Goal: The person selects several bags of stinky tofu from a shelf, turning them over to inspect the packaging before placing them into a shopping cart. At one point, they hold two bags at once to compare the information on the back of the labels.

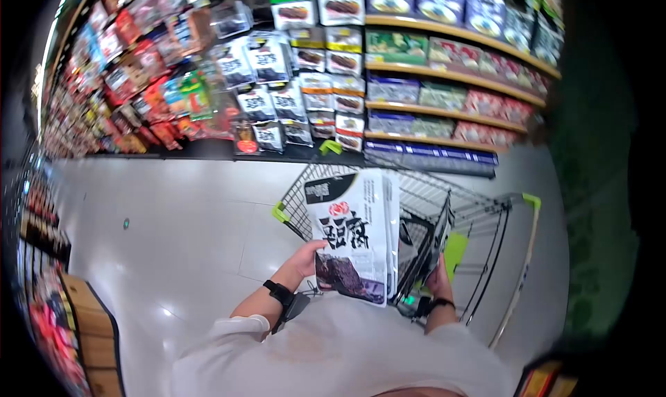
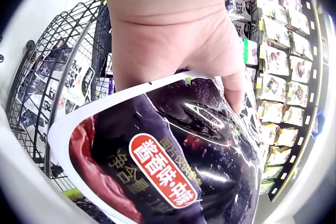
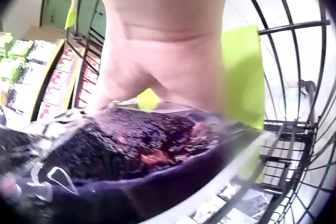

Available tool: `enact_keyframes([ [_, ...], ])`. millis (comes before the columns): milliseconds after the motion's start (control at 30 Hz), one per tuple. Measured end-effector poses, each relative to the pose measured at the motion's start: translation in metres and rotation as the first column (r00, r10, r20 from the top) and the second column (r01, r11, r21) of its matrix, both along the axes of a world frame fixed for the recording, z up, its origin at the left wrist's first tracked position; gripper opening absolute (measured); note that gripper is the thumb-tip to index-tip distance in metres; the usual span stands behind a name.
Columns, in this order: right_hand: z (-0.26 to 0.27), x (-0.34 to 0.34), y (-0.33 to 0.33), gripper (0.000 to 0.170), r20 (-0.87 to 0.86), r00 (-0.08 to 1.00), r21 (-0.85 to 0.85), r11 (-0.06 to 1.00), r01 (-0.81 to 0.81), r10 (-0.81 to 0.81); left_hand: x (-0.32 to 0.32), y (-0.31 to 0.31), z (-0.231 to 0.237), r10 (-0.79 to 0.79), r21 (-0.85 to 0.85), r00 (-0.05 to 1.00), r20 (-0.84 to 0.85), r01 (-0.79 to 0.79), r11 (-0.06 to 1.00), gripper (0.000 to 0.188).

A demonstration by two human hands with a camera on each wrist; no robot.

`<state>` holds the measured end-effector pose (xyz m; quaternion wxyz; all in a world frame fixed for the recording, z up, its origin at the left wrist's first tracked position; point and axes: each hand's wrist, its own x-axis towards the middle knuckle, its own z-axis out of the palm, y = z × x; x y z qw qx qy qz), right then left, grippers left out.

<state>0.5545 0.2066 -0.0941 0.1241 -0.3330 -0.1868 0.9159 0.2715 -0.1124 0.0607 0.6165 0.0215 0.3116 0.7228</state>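
White and dark food packages [image 1: 350, 237] with a purple lower part are gripped at their left edge by my left hand [image 1: 305, 258], thumb on the front. The left wrist view shows that hand [image 2: 173, 45] curled over the edge of a glossy package [image 2: 178, 150]. My right hand [image 1: 438, 280] holds another package [image 1: 441, 234], seen edge-on over the shopping cart [image 1: 295, 206]. In the right wrist view this hand [image 3: 163, 71] pinches the top of a dark purple package [image 3: 152, 140], its fingertips hidden behind it.
Similar packages [image 2: 79, 79] lie inside the cart. Racks of hanging packets [image 1: 267, 57] and shelves of boxed goods [image 1: 451, 50] stand ahead. Pale floor [image 1: 187, 223] lies at the left, with a wooden display stand [image 1: 90, 321] at the lower left.
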Motion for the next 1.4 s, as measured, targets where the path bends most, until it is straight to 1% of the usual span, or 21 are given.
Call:
enact_keyframes([
  [33, -0.008, 0.004, 0.018, 0.045, -0.037, 0.981, 0.014, 0.982, -0.188, 0.189, -0.001, -0.001, 0.004, -0.016, 0.006, 1.0, 0.013, 0.016, 1.0, 0.05],
  [100, 0.062, -0.015, -0.01, 0.043, 0.262, 0.965, 0.066, 0.998, -0.021, 0.003, 0.002, 0.001, 0.007, -0.005, 0.052, 0.999, 0.037, 0.003, 0.999, 0.045],
  [167, 0.083, -0.011, -0.012, 0.036, 0.254, 0.965, 0.012, 0.998, 0.065, -0.066, 0.0, -0.003, 0.006, 0.007, 0.069, 0.999, 0.034, -0.009, 0.998, 0.046],
  [300, 0.077, 0.042, -0.022, 0.03, 0.085, 0.989, 0.225, 0.969, 0.098, -0.12, -0.009, -0.005, 0.001, -0.026, 0.081, 0.997, 0.071, 0.02, 0.997, 0.048],
  [333, 0.075, 0.031, -0.021, 0.028, 0.079, 0.958, 0.154, 0.953, 0.262, -0.276, -0.01, -0.007, 0.001, -0.013, 0.052, 0.998, 0.063, 0.01, 0.999, 0.048],
  [367, 0.011, 0.027, 0.006, 0.032, -0.078, 0.978, 0.293, 0.934, 0.206, -0.191, -0.011, -0.008, 0.001, -0.002, 0.022, 0.999, 0.053, 0.0, 1.0, 0.048],
  [467, 0.023, 0.064, -0.016, 0.032, 0.101, 0.951, 0.306, 0.918, 0.25, -0.293, -0.017, -0.011, 0.006, -0.018, 0.048, 0.996, 0.088, 0.014, 0.999, 0.046],
  [600, 0.039, 0.137, -0.063, 0.032, 0.423, 0.849, 0.454, 0.885, 0.103, -0.316, -0.028, -0.017, 0.001, -0.01, 0.076, 0.995, 0.104, 0.002, 0.997, 0.044],
  [767, 0.1, 0.162, -0.108, 0.033, 0.705, 0.527, 0.676, 0.674, -0.297, -0.475, -0.053, -0.03, 0.004, 0.005, 0.093, 0.992, 0.128, -0.017, 0.996, 0.045],
  [900, 0.176, 0.062, -0.13, 0.034, 0.564, 0.517, 0.825, 0.452, -0.338, -0.643, -0.098, -0.057, 0.013, -0.046, 0.126, 0.993, 0.112, 0.032, 0.991, 0.043],
  [933, 0.205, 0.011, -0.142, 0.037, 0.115, 0.892, 0.885, 0.453, 0.108, -0.438, -0.11, -0.067, 0.027, 0.008, 0.074, 0.998, 0.069, -0.013, 0.997, 0.042],
  [967, 0.238, -0.041, -0.158, 0.04, -0.452, 0.87, 0.675, 0.561, 0.479, -0.199, -0.122, -0.078, 0.037, 0.06, 0.02, 0.998, 0.03, -0.06, 0.998, 0.041],
  [1000, 0.292, -0.08, -0.217, 0.043, -0.199, 0.919, 0.851, 0.406, 0.334, -0.34, -0.132, -0.089, 0.036, 0.06, 0.001, 0.996, 0.058, -0.06, 0.998, 0.038],
  [1033, 0.32, -0.146, -0.253, 0.042, -0.32, 0.892, 0.654, 0.606, 0.453, -0.321, -0.144, -0.103, 0.049, 0.079, -0.017, 0.997, 0.023, -0.079, 0.997, 0.036],
  [1100, 0.356, -0.208, -0.274, 0.044, -0.103, 0.994, 0.68, 0.727, 0.096, -0.034, -0.168, -0.127, 0.052, 0.152, 0.033, 0.987, -0.053, -0.15, 0.988, 0.034],
  [1200, 0.327, -0.306, -0.318, 0.047, 0.081, 0.979, 0.849, 0.502, -0.166, 0.187, -0.198, -0.17, 0.065, 0.213, 0.137, 0.967, -0.141, -0.194, 0.971, 0.033],
  [1233, 0.306, -0.326, -0.327, 0.054, 0.326, 0.945, 0.938, 0.13, -0.322, -0.007, -0.203, -0.185, 0.08, 0.275, 0.147, 0.957, -0.094, -0.259, 0.954, 0.035],
  [1300, 0.296, -0.364, -0.367, 0.06, 0.333, 0.943, 0.942, 0.041, -0.333, -0.006, -0.223, -0.226, 0.088, 0.351, 0.21, 0.926, -0.14, -0.319, 0.924, 0.041],
  [1333, 0.325, -0.38, -0.396, 0.059, 0.465, 0.883, 0.883, -0.046, -0.468, -0.067, -0.236, -0.246, 0.075, 0.325, 0.203, 0.905, -0.276, -0.276, 0.939, 0.036],
  [1367, 0.315, -0.395, -0.405, 0.058, 0.411, 0.911, 0.911, 0.019, -0.412, 0.039, -0.246, -0.263, 0.076, 0.327, 0.191, 0.923, -0.202, -0.29, 0.938, 0.032],
  [1400, 0.327, -0.409, -0.418, 0.058, 0.458, 0.889, 0.887, -0.077, -0.455, 0.011, -0.259, -0.277, 0.063, 0.336, 0.093, 0.932, -0.136, -0.325, 0.941, 0.031],
])
